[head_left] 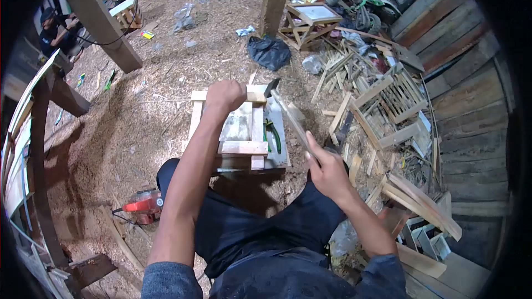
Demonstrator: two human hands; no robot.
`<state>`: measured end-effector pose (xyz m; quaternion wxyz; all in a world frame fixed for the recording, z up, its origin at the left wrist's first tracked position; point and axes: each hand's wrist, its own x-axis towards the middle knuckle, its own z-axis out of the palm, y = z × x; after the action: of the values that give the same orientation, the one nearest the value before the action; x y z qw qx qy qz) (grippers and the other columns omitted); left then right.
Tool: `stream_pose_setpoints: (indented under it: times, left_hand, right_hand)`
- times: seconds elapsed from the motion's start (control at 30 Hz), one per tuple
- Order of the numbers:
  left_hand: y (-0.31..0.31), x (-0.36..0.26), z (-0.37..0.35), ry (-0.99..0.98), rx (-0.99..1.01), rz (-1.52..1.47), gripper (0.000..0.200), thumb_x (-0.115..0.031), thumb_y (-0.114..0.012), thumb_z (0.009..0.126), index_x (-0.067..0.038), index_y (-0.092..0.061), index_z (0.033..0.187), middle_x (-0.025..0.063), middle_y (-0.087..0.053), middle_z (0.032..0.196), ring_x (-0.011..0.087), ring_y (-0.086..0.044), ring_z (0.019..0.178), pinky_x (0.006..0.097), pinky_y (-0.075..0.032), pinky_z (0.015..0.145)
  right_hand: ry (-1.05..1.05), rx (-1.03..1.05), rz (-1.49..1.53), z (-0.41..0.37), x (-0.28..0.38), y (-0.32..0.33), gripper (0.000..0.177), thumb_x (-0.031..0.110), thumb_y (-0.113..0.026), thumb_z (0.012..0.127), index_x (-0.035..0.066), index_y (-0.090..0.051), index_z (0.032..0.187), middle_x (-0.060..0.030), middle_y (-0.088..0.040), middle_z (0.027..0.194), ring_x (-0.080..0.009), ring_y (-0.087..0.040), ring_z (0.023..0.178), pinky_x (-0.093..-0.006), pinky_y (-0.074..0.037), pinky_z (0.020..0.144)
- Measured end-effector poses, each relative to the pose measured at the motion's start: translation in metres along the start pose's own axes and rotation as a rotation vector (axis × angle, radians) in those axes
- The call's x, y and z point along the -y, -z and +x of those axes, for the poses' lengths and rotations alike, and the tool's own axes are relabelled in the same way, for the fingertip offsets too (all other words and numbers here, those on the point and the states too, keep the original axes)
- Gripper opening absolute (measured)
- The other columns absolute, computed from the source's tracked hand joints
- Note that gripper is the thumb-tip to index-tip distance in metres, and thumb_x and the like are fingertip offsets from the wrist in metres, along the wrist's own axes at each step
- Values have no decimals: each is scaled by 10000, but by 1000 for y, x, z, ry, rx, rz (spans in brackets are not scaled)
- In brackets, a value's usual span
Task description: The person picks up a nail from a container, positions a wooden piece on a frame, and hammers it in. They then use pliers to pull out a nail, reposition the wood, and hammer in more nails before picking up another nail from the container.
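A small wooden frame (244, 148) of pale slats lies on a low board (280, 159) in front of my knees. My left hand (226, 95) is closed over its far crosspiece, knuckles up. In my right hand (326, 170) is a hammer (293, 119), gripped near the end of its long wooden handle. The dark hammer head is by the right end of that far crosspiece, overlapping it in this view. Green-handled pliers (274, 135) rest on the board, just right of the frame.
Wood shavings cover the floor. A red power tool (143, 206) lies at left. Scrap slats and a slatted frame (390, 99) are piled at right before a plank wall (471, 116). Posts (275, 3) stand ahead, a black bag (269, 51) near one. Another person (54, 32) sits far left.
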<state>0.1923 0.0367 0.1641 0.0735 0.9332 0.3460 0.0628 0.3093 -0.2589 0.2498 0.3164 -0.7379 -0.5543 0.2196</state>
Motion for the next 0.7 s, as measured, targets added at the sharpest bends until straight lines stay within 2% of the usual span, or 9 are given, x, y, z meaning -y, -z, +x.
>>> stream_pose_setpoints:
  times: [0.13,0.17,0.23,0.3,0.37,0.4,0.5,0.57,0.7]
  left_hand:
    - [2,3,3,21,41,-10,319,-221,-418,868,-15,-648,786,243,-657,778,411,-650,730,499,-522,716]
    - [3,2,1,19,42,-7,319,-221,-418,868,-15,-648,786,243,-657,778,411,-650,730,499,-522,716]
    - [8,-1,1,47,45,-83,392,-280,-408,897,12,-643,785,262,-646,779,421,-641,739,510,-511,727]
    - [15,-2,-4,16,7,-83,416,-311,-407,911,4,-648,784,260,-645,780,427,-636,742,508,-508,729]
    - [22,-1,-6,-19,-21,-77,441,-342,-406,925,-5,-653,783,258,-644,781,432,-630,744,507,-505,732]
    - [23,-5,-9,-22,-37,-148,451,-363,-405,932,-22,-660,782,248,-647,781,439,-623,742,509,-500,728]
    - [9,-4,-2,-25,-43,-246,455,-400,-412,940,-60,-674,790,225,-646,763,446,-606,726,514,-485,700]
    - [17,-2,-5,-36,-44,-269,466,-395,-421,938,-40,-665,762,232,-629,724,436,-603,702,511,-475,666]
    - [42,-8,-22,-52,-78,-309,472,-389,-455,934,-25,-639,695,220,-593,636,415,-585,612,471,-455,581]
  right_hand:
    - [193,-299,-60,-2,5,-14,511,35,-525,899,-26,-387,1387,-306,-624,1018,-309,-687,856,-323,-509,669]
    - [192,-301,-57,-1,-1,-16,511,35,-525,899,-26,-387,1387,-306,-624,1018,-309,-687,856,-323,-509,669]
    - [76,-30,11,0,-11,-15,537,72,-553,894,-4,-382,1398,-294,-631,1043,-294,-690,860,-324,-512,681]
    - [-26,-113,125,8,-11,-19,470,133,-594,884,-13,-485,1318,-254,-665,963,-276,-693,826,-352,-513,685]
    - [-32,-301,204,24,-18,-29,309,185,-622,874,-10,-595,1113,-194,-670,832,-232,-681,731,-355,-506,660]
    - [-114,-205,177,33,-15,-24,267,240,-646,869,-5,-575,948,-156,-638,759,-200,-636,643,-348,-491,620]
    - [-167,-292,204,78,-48,-58,242,210,-677,853,23,-551,939,-106,-646,787,-158,-583,583,-306,-466,563]
    - [-65,-183,761,109,-61,-80,254,149,-721,818,41,-532,949,-40,-631,774,-106,-549,574,-263,-447,532]
    - [-24,-124,921,123,-52,-94,301,48,-753,788,59,-512,969,2,-563,844,-41,-512,630,-185,-431,569]
